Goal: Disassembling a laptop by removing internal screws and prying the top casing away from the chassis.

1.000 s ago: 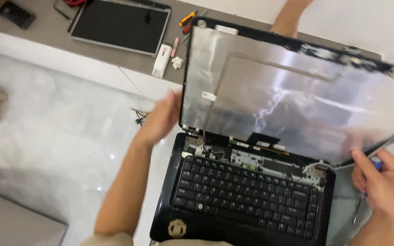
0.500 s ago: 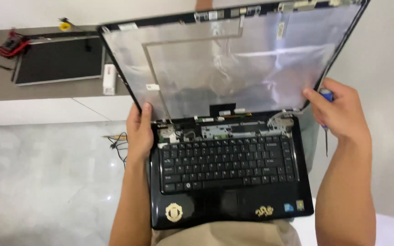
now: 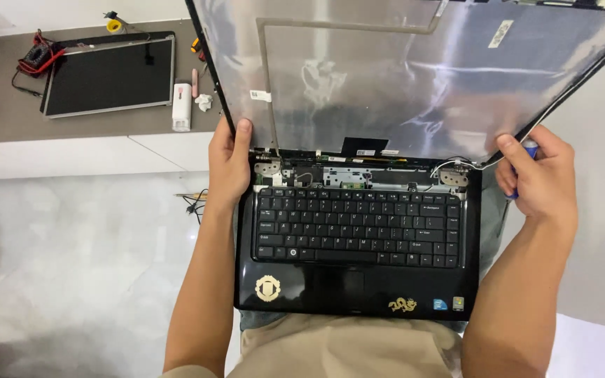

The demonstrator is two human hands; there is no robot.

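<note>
In the head view, a black laptop (image 3: 358,280) rests on the person's lap at the lower centre of the frame, its keyboard facing up. Its lid back cover (image 3: 400,77) — a bare silvery shell with no screen panel in it — stands open and fills the upper centre and upper right.

The left hand (image 3: 229,164), at centre left, is closed on the lid's left edge just above the hinge, with the thumb laid over the black rim. The right hand (image 3: 537,178), at centre right, pinches the lid's lower right edge with its thumb on top, and its curled fingers also wrap a blue-handled screwdriver (image 3: 529,150), of which only a bit of handle shows.

At the upper left of the frame a loose screen panel (image 3: 110,77) lies flat on a brown table (image 3: 8,115), with a small white bottle-like object (image 3: 182,106) just beside it — and red-and-black wires (image 3: 33,59) at its far corner.
</note>
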